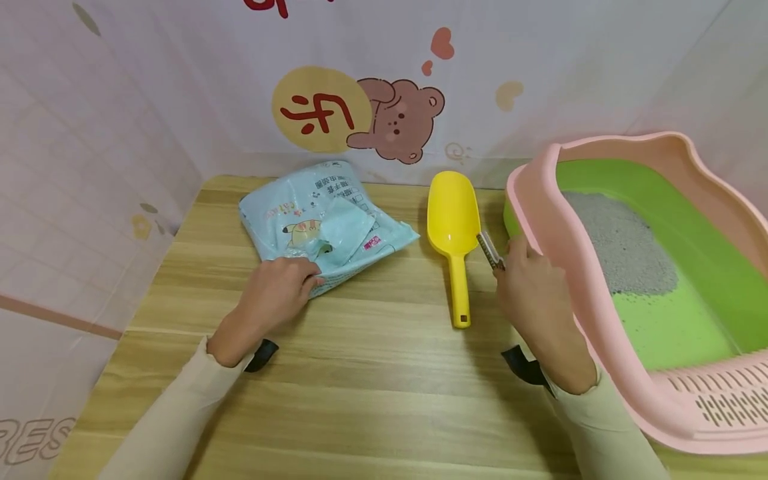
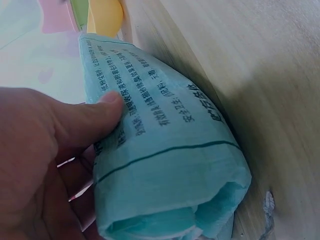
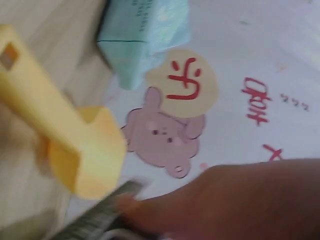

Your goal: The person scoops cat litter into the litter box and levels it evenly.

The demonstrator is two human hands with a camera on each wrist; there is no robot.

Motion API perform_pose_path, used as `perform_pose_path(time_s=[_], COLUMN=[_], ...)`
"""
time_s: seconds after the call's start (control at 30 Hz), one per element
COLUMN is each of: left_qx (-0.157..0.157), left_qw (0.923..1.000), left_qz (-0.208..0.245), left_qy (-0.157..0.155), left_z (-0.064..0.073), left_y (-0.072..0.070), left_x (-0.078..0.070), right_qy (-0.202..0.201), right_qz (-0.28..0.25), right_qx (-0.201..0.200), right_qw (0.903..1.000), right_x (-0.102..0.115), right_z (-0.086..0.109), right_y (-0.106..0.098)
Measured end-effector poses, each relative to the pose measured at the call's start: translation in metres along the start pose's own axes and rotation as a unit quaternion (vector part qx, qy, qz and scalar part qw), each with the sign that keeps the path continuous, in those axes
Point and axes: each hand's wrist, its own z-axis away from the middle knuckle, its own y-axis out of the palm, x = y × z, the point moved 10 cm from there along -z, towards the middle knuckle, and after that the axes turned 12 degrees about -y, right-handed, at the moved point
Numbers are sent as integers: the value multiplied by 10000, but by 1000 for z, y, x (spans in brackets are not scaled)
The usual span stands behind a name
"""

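In the head view a light blue cat litter bag (image 1: pixel 288 193) lies on its side at the back left, with a torn opening and a loose flap on top. My left hand (image 1: pixel 273 293) grips its near edge. Close up, the left thumb (image 2: pixel 111 102) presses the printed plastic, while the other fingers are partly hidden behind it. My right hand (image 1: pixel 534 293) holds a slim grey tool with a patterned side (image 1: pixel 491 251), like a utility knife; in the right wrist view it is blurred. Just left of that tool lies a yellow litter scoop (image 1: pixel 453 220), bowl toward the wall.
At the right stands a litter tray with a pink rim (image 1: pixel 591 267) and a green base. Grey litter (image 1: pixel 624 247) is heaped inside it. A printed curtain (image 1: pixel 540 60) hangs behind the wooden table (image 1: pixel 372 387). A bit of string (image 2: pixel 269 210) lies near the bag.
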Motion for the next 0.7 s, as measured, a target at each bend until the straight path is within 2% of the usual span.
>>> perform_pose_path(time_s=[0.03, 0.1, 0.2, 0.27, 0.5, 0.7], left_qx=[-8, -16, -9, -7, -1, -12], left_qw=[10000, 10000, 10000, 10000, 10000, 10000], left_qz=[-6, -13, -20, -24, -29, -58], left_qy=[-8, -23, -52, -66, -39, -60], left_z=[0, -1, -1, 0, 1, 1], left_y=[-1, -2, -1, 0, 3, 2], left_x=[1, 1, 2, 2, 1, 1], right_qy=[-233, -736, -1421, -1726, -2355, -2533], right_qz=[-28, -215, -375, -548, -880, -882], right_qx=[-484, -1271, -1766, -1783, -1720, -1538], right_qw=[9986, 9889, 9732, 9672, 9525, 9510], right_x=[8, 24, 47, 61, 93, 108], right_z=[-2, -4, -10, -15, -35, -47], right_y=[-11, -26, -33, -30, -14, -2])
